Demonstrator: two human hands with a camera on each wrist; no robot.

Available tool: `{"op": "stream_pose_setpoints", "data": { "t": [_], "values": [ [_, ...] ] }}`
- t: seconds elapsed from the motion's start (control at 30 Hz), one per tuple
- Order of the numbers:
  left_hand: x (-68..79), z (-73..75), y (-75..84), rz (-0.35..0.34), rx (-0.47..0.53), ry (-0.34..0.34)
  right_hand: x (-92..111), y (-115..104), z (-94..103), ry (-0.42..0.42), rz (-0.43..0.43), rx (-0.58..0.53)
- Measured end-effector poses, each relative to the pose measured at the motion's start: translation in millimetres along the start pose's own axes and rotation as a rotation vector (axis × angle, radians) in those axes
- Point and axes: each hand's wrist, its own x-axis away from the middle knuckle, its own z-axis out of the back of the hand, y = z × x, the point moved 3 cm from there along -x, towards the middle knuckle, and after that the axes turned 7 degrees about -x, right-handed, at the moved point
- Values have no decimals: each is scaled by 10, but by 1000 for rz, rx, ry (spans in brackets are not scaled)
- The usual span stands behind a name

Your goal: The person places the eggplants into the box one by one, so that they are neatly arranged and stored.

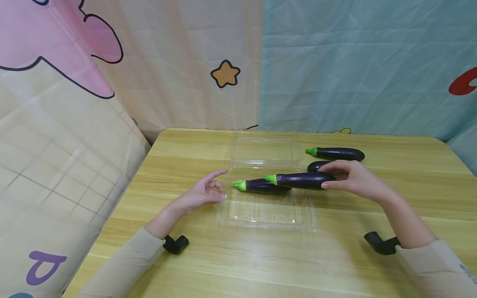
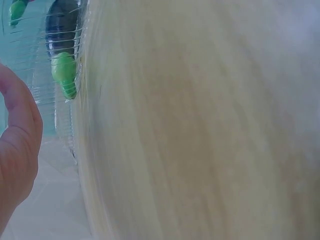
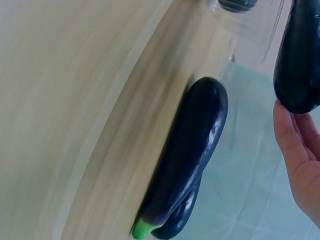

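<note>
My right hand holds an eggplant by its blunt end, its green stem pointing left over a clear plastic clamshell box. Partly behind it, another eggplant lies in the box's near half. Beside the box's left edge is my left hand, index finger extended, other fingers bent; whether it touches the plastic I cannot tell. In the left wrist view, the boxed eggplant's green stem shows through the plastic. The right wrist view has the held eggplant at my fingertips.
Right of the box lie two more eggplants, one toward the back and one partly hidden by my right hand. The box's lid lies folded back toward the table's far edge. Printed curtains hang behind the wooden table.
</note>
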Motion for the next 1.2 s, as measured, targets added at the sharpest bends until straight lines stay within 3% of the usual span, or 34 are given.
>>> {"op": "stream_pose_setpoints", "data": {
  "t": [0.83, 1.2],
  "values": [
    [-10, 10, 1, 2, 0, -3, -266, -161, -360, -76, 80, -29],
    [-8, 10, 4, 1, 1, -8, -363, -184, -521, -98, 112, 15]
  ]
}}
